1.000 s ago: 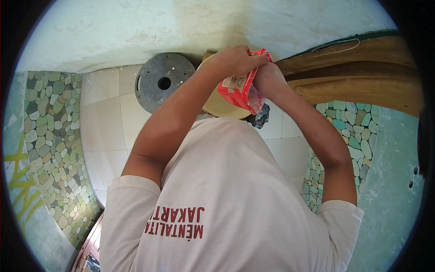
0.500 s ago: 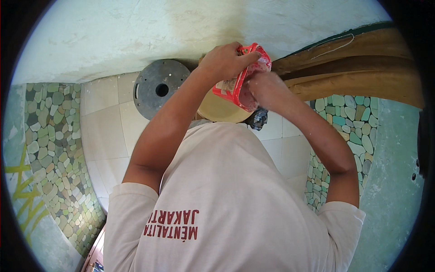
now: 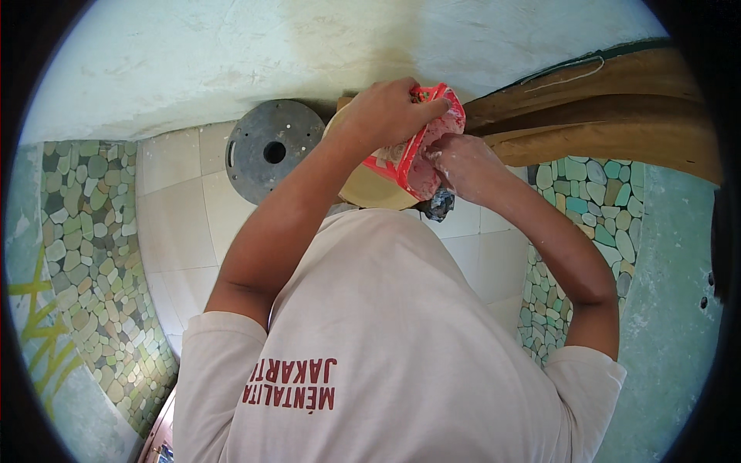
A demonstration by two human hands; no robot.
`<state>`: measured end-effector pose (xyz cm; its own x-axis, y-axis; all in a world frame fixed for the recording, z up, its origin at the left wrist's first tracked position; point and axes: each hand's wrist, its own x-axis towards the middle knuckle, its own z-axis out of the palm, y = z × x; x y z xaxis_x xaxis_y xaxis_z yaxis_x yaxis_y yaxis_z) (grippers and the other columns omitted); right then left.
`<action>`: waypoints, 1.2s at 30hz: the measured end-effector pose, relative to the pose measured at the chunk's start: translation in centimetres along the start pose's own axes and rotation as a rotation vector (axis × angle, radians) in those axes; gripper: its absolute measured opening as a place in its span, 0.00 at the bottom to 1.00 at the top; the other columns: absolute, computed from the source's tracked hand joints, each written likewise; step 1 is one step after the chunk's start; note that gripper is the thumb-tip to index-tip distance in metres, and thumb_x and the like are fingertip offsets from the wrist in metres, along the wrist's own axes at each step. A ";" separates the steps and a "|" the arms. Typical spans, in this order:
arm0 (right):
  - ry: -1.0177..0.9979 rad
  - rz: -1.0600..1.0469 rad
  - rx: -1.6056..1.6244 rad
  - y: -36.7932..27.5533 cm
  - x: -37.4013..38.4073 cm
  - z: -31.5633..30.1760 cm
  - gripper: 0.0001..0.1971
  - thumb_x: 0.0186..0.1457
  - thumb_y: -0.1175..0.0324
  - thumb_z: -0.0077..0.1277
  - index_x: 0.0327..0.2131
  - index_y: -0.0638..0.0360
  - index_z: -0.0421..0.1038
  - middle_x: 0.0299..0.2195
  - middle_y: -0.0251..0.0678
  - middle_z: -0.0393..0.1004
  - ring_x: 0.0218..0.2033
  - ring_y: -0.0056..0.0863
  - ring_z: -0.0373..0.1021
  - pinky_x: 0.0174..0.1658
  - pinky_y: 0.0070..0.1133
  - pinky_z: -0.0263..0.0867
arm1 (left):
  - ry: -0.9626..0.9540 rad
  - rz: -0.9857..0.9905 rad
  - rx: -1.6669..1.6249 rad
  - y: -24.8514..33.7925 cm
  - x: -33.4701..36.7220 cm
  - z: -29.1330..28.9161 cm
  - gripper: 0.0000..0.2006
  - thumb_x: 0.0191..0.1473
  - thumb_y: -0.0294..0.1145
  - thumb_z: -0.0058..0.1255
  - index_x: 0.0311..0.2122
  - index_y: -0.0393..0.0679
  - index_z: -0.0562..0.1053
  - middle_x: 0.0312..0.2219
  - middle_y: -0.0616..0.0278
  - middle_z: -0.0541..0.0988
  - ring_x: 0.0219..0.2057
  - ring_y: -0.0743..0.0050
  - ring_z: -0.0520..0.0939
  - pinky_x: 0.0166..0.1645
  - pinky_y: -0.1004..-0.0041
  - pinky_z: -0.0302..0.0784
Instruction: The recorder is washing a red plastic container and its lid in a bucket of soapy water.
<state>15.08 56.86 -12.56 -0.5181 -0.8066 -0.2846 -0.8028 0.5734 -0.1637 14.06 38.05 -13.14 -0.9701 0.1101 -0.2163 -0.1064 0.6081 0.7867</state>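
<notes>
Hands (image 3: 392, 113) on red container (image 3: 401, 166), yellowish round thing (image 3: 378, 191) half-hidden, grey disc (image 3: 253, 150)

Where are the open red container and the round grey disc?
Open red container (image 3: 411, 154): head view, on its red rim.
Round grey disc (image 3: 253, 148): head view, on its flat face, left of the central hole.

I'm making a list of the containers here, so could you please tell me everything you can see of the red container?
The red container is boxy, looks like plastic, and has a rim around its open mouth. Its inside is smeared with whitish stuff, and a pale patch shows on its outer side. It is tilted, mouth facing right, and partly covers a yellowish round thing in this view. The left hand grips its upper part; the right hand is at its mouth. Its fill level cannot be told.
</notes>
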 end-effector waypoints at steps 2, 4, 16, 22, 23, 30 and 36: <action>-0.044 -0.012 -0.017 0.2 -0.1 -0.3 0.09 0.40 0.75 0.54 0.30 0.60 0.73 0.30 0.43 0.74 0.35 0.42 0.72 0.38 0.34 0.70 | -0.003 0.005 0.011 0.1 0.1 -0.1 0.36 0.47 0.61 0.47 0.45 0.33 0.73 0.38 0.42 0.78 0.40 0.48 0.79 0.48 0.63 0.71; -0.050 -0.027 -0.038 0.7 0.0 -0.6 0.09 0.40 0.75 0.54 0.30 0.60 0.73 0.30 0.43 0.74 0.35 0.42 0.72 0.37 0.34 0.70 | -0.008 0.012 0.025 0.2 0.2 -0.2 0.36 0.47 0.61 0.47 0.45 0.33 0.72 0.38 0.41 0.78 0.40 0.48 0.79 0.48 0.63 0.71; -0.017 0.060 -0.076 -1.0 0.0 0.4 0.09 0.44 0.74 0.49 0.32 0.60 0.74 0.31 0.43 0.75 0.35 0.39 0.73 0.38 0.32 0.71 | 0.052 0.029 -0.003 0.6 -0.1 -0.1 0.35 0.47 0.60 0.48 0.45 0.32 0.72 0.36 0.41 0.78 0.40 0.47 0.79 0.47 0.62 0.72; 0.057 0.298 -0.283 1.1 1.7 -1.2 0.07 0.45 0.71 0.49 0.30 0.58 0.76 0.29 0.44 0.76 0.31 0.39 0.74 0.33 0.32 0.71 | 0.046 0.075 0.013 1.2 -0.4 0.4 0.34 0.48 0.60 0.48 0.45 0.32 0.72 0.36 0.41 0.78 0.38 0.46 0.79 0.46 0.62 0.72; 0.005 0.269 -0.249 1.2 1.7 -1.2 0.07 0.45 0.71 0.49 0.30 0.58 0.76 0.29 0.44 0.76 0.31 0.39 0.74 0.33 0.32 0.71 | 0.029 0.063 -0.006 1.2 -0.2 0.2 0.34 0.48 0.60 0.47 0.45 0.32 0.72 0.36 0.41 0.78 0.39 0.46 0.79 0.46 0.61 0.72; 0.098 0.067 -0.178 -1.3 0.9 -0.2 0.07 0.45 0.73 0.48 0.26 0.59 0.77 0.26 0.43 0.77 0.33 0.36 0.75 0.34 0.31 0.72 | 0.093 0.076 -0.008 0.8 -0.3 -0.3 0.34 0.47 0.59 0.48 0.46 0.34 0.71 0.36 0.41 0.78 0.39 0.47 0.79 0.46 0.62 0.72; 0.109 0.199 -0.213 -0.3 1.3 -1.5 0.07 0.45 0.73 0.48 0.27 0.59 0.76 0.27 0.41 0.76 0.33 0.36 0.74 0.34 0.31 0.71 | 0.189 0.167 0.012 1.3 -0.9 -0.1 0.33 0.48 0.57 0.49 0.48 0.34 0.71 0.37 0.41 0.77 0.40 0.48 0.78 0.47 0.62 0.71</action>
<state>14.15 55.42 -11.50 -0.6907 -0.6987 -0.1865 -0.7201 0.6880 0.0897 14.75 38.67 -11.89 -0.9977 0.0618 0.0286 0.0602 0.6034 0.7952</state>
